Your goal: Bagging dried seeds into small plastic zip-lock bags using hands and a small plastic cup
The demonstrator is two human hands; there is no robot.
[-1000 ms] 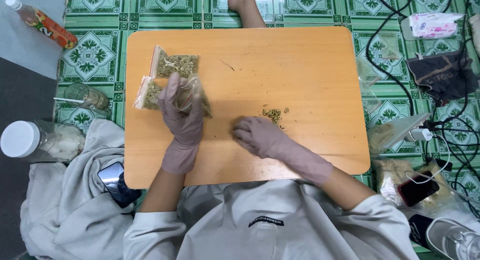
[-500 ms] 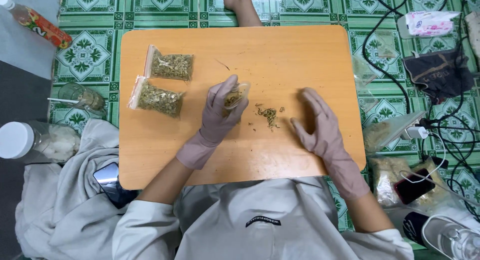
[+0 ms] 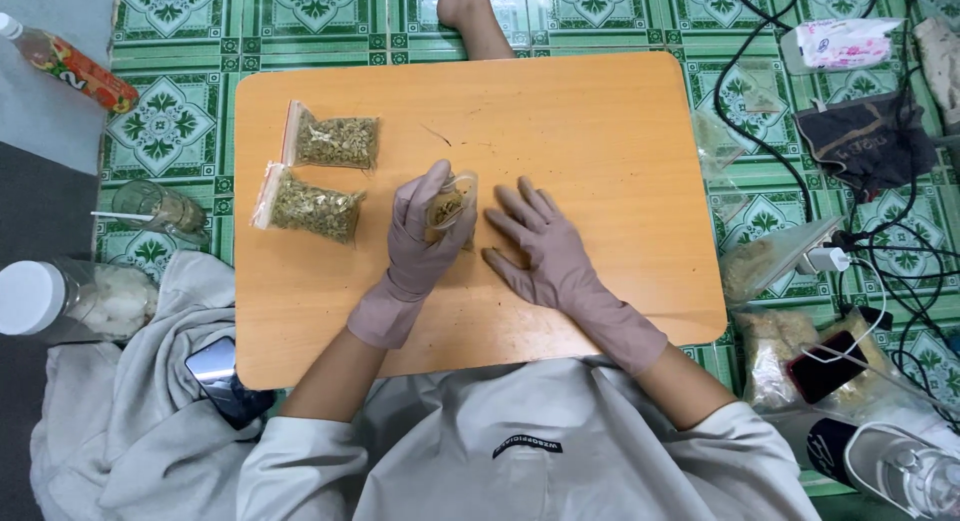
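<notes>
A low wooden table (image 3: 600,111) with rounded corners stands on a green patterned tile floor (image 3: 165,131) and fills the centre of the frame.

**Left hand.** The gloved left hand (image 3: 420,236) is raised just above the table at centre frame. Its fingers are closed around a small clear plastic bag (image 3: 450,203), which holds a small amount of dried greenish-brown material. The bag mouth is open and faces up and to the right in the frame.

**Right hand.** The gloved right hand (image 3: 540,246) lies flat on the table, palm down, fingers spread, grasping nothing. It sits immediately to the right of the held bag. Whether loose material lies beneath the palm cannot be told.

**Key relation.** The bag opening lies to the upper left of the right hand's fingertips, close but not touching. The right hand is the nearer free hand; the left is occupied.

**Other items.**
- Two filled, sealed bags lie at the left of the table: upper filled bag (image 3: 335,141) and lower filled bag (image 3: 312,206). Their long axes run roughly left to right. Both are well apart from either hand.
- A bottle (image 3: 70,66) lies at the upper left of the frame, off the table.
- A white-lidded jar (image 3: 70,301) lies at the left edge.
- Black cables (image 3: 880,251) run along the right side.
- A bare foot (image 3: 470,11) shows beyond the table's top edge.
</notes>
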